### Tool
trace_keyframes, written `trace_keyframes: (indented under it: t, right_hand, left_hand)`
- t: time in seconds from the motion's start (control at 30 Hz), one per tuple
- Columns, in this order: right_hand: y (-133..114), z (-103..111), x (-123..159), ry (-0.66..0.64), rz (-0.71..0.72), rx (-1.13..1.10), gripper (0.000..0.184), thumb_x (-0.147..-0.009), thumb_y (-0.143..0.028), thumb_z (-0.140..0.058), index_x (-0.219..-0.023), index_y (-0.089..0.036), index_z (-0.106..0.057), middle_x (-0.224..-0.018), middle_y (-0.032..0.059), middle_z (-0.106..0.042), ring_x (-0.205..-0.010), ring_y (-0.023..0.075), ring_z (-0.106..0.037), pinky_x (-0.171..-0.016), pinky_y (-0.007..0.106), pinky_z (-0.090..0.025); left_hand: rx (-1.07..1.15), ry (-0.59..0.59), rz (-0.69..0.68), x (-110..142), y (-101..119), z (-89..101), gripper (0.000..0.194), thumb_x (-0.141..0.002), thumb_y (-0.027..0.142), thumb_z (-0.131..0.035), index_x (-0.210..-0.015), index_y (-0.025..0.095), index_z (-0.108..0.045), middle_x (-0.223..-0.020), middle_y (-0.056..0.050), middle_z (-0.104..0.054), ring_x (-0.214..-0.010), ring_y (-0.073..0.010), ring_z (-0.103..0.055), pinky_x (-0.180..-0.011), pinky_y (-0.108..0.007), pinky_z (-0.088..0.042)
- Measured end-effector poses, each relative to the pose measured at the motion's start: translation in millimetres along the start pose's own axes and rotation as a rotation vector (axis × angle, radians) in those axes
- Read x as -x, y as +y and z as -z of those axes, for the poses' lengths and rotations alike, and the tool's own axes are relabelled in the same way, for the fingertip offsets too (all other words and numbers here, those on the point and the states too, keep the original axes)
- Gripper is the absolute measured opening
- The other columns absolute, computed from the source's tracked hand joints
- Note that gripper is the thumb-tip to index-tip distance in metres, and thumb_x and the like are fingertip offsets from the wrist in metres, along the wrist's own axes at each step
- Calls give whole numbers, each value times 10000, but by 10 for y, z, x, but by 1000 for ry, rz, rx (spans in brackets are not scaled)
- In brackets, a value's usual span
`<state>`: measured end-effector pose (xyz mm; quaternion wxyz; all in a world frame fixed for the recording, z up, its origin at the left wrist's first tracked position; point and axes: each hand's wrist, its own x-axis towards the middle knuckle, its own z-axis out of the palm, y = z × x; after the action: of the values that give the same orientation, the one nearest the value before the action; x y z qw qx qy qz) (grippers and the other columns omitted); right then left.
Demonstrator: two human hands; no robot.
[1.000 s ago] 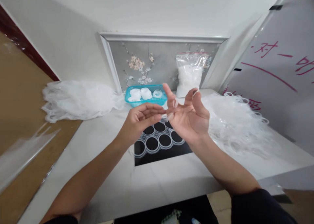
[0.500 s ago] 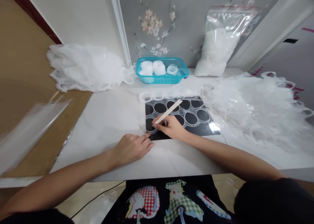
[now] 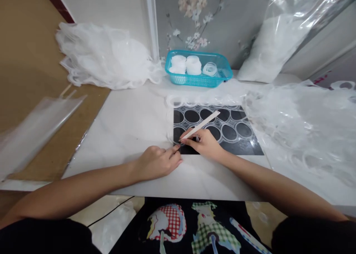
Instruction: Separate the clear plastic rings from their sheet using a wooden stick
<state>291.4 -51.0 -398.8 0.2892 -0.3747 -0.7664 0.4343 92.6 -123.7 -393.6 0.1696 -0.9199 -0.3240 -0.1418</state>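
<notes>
Head | hands [image 3: 207, 143] lowered from mid-air | right now pinches white stick [image 3: 205, 122]

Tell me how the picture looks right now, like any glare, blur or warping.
In the head view, glare streaks the clear bag at upper right, its outward slant likely wide-angle stretch; a faint sheen marks the black sheet; the plastic sleeve at far left looks smeared; the white stick in the right hand is fairly crisp.
</notes>
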Motion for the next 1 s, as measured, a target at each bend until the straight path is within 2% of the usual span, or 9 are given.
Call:
trace_keyframes:
  t: [0.23,0.37,0.43,0.5,0.6,0.67,0.8,0.9,1.0]
  right_hand:
    - [101,-64,193,-33,238,265,189,-911,-184,-527,-945,-207,-711,-955,50,-735,-858,186,-664,-779,319,-513]
    - [116,2,70,-123,306,441,186,-861,-194,-581,-997,-217,-705,-891,75,-721,-776,194,-616,-635,289,-478]
    - [95,176,-240,41,220,432,149,-815,-170,-612,-925,-196,-708,-771,75,-691,-722,184,-586,-611,279,-450]
    - [73,427,-600,501,90,292,108,-826,-157,-583,-838,-178,-688,-692,54,-649,-706,162,-571,-657,277,-452]
    - [66,745,-851,700,49,168,190,-899,-250,-500,-871,-162,-666,-784,61,-667,-775,155,-596,-695,281,-470]
    - [82,788,-712,662,-32,-74,175,-840,-319,-607,-838,-156,-670,-776,55,-678,-699,144,-595,-621,269,-469]
    - [101,588,-104,470,-283,-638,204,-695,-332,-771,-804,-189,-675,-753,26,-687,-707,141,-639,-613,248,-502]
    - [47,503,187,375,-390,-887,196,-699,-327,-774,-817,-224,-656,-784,10,-687,-854,159,-677,-741,266,-556]
    - [-57,545,264,330,-334,-924,180,-764,-391,-714,-807,-245,-617,-840,17,-689,-991,183,-664,-805,300,-571]
  left_hand:
    - [203,-124,152,39,34,-29,298,-978,351,-417,-937,141,-624,-1115,-84,-693,-608,-121,-647,-437,-219,-397]
    - [250,-179,195,47,53,-11,326,-957,395,-439,-959,131,-629,-1070,-91,-710,-650,-157,-676,-450,-237,-409]
    - [282,-194,213,57,52,3,331,-951,408,-447,-972,136,-635,-1085,-86,-709,-654,-156,-686,-460,-237,-416]
    - [330,-184,241,70,39,18,307,-951,393,-455,-953,154,-648,-1106,-62,-707,-682,-148,-697,-477,-232,-432]
    - [381,-125,262,68,-1,41,266,-950,355,-477,-902,173,-665,-1050,-13,-728,-680,-134,-701,-486,-224,-448]
    - [393,-65,235,37,-27,57,260,-956,337,-480,-885,172,-668,-1027,-5,-734,-689,-129,-703,-497,-215,-455]
    - [343,-24,163,-95,-29,70,280,-971,344,-456,-947,168,-671,-1170,-31,-684,-724,-127,-705,-493,-210,-452]
    - [243,-132,114,-211,14,50,344,-979,399,-431,-1087,152,-646,-1286,-54,-614,-714,-155,-708,-450,-246,-441]
    - [165,-279,71,-302,70,15,423,-982,453,-406,-1160,137,-624,-1350,-78,-558,-747,-190,-712,-452,-275,-449]
